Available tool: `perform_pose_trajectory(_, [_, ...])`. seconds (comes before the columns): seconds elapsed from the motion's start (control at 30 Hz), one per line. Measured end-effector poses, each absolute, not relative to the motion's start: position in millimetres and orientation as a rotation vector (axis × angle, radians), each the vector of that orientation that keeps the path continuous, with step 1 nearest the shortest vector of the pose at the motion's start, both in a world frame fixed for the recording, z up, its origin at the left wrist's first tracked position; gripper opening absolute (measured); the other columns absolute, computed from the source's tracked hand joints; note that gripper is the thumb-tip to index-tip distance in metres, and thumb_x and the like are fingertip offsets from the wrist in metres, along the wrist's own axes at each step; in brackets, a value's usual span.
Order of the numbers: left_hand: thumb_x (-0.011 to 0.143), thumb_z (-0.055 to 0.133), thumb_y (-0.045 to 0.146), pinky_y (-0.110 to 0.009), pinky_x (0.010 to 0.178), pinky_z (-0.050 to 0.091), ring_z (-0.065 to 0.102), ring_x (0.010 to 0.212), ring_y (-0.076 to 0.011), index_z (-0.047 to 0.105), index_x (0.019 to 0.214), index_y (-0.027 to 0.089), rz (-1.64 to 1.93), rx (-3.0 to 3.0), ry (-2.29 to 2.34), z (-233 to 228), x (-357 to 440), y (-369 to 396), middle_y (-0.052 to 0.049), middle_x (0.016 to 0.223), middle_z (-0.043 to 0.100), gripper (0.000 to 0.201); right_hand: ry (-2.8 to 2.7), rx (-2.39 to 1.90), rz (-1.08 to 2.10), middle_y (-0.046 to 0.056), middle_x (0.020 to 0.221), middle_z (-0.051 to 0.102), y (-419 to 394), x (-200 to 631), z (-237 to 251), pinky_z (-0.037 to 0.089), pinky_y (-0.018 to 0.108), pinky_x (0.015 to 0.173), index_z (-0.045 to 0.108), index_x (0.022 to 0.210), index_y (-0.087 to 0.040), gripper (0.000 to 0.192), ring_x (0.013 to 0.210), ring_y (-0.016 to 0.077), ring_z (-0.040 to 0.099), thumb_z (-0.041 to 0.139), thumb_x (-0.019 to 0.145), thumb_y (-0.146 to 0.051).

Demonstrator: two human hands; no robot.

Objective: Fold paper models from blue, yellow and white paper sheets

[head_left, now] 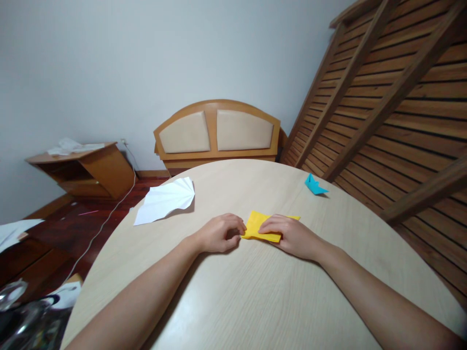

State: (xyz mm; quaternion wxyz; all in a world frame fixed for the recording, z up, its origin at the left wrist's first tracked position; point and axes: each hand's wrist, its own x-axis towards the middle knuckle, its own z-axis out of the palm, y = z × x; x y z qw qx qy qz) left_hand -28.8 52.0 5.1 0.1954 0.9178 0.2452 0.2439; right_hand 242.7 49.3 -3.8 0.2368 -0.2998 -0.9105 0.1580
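Paper (263, 226), yellow and folded, lies flat on the round table (255, 291), mid-table, just ahead of the person. Left hand (219, 234) curls loosely, fingertips pinching the paper's nine o'clock edge. Right hand (290, 236) lies flat over its three o'clock half, fingers pressed together. Looks like a crease being set; next likely needs firm pressing along the fold. White pleated sheet (166, 200) at ten o'clock, blue boat (314, 185) at two.

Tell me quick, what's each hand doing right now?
Left hand: curled, fingertips pinching the left edge of the yellow paper.
Right hand: lying flat, pressing the yellow paper onto the table.
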Motion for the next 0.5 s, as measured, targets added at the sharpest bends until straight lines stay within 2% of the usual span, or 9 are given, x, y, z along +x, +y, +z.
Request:
perform_pose_trajectory(0.1, [0.081, 0.062, 0.016, -0.037, 0.099, 0.05, 0.065, 0.105, -0.0219, 0.065, 0.09, 0.019, 0.65, 2.595, 0.702, 8.0, -27.6, 51.1, -0.007, 0.104, 0.073, 0.01, -2.502, -0.836, 0.44, 0.005, 0.109, 0.075, 49.1, 243.7, -3.6, 0.05, 0.036, 0.096, 0.075, 0.105, -0.024, 0.021, 0.103, 0.0208, 0.067, 0.063, 0.091, -0.014])
perform_pose_trajectory(0.27, [0.089, 0.062, 0.021, -0.034, 0.094, 0.052, 0.066, 0.102, -0.021, 0.067, 0.101, 0.018, 0.64, 2.645, 0.78, 5.5, -27.2, 50.3, -0.007, 0.102, 0.073, 0.014, -2.485, -0.864, 0.453, 0.006, 0.106, 0.075, 47.4, 242.6, -1.3, 0.051, 0.034, 0.091, 0.076, 0.105, -0.023, 0.021, 0.1, 0.0203, 0.067, 0.062, 0.091, -0.015])
perform_pose_trajectory(0.4, [0.095, 0.053, 0.016, -0.031, 0.091, 0.053, 0.067, 0.1, -0.0193, 0.068, 0.102, 0.017, 0.632, 2.742, 0.736, 1.8, -28.8, 53.1, -0.008, 0.107, 0.073, 0.017, -2.51, -0.872, 0.433, 0.005, 0.109, 0.074, 48.1, 243.6, -2.1, 0.049, 0.036, 0.098, 0.076, 0.107, -0.025, 0.033, 0.104, 0.0202, 0.065, 0.06, 0.086, -0.005])
perform_pose_trajectory(0.5, [0.093, 0.048, 0.007, -0.03, 0.09, 0.052, 0.067, 0.099, -0.0179, 0.069, 0.102, 0.019, 0.606, 2.8, 0.731, 1.6, -28.3, 52.7, -0.005, 0.109, 0.073, 0.026, -2.54, -0.874, 0.421, 0.004, 0.112, 0.074, 49.6, 244.1, -3.0, 0.047, 0.037, 0.1, 0.076, 0.108, -0.025, 0.041, 0.107, 0.0204, 0.064, 0.058, 0.082, 0.001])
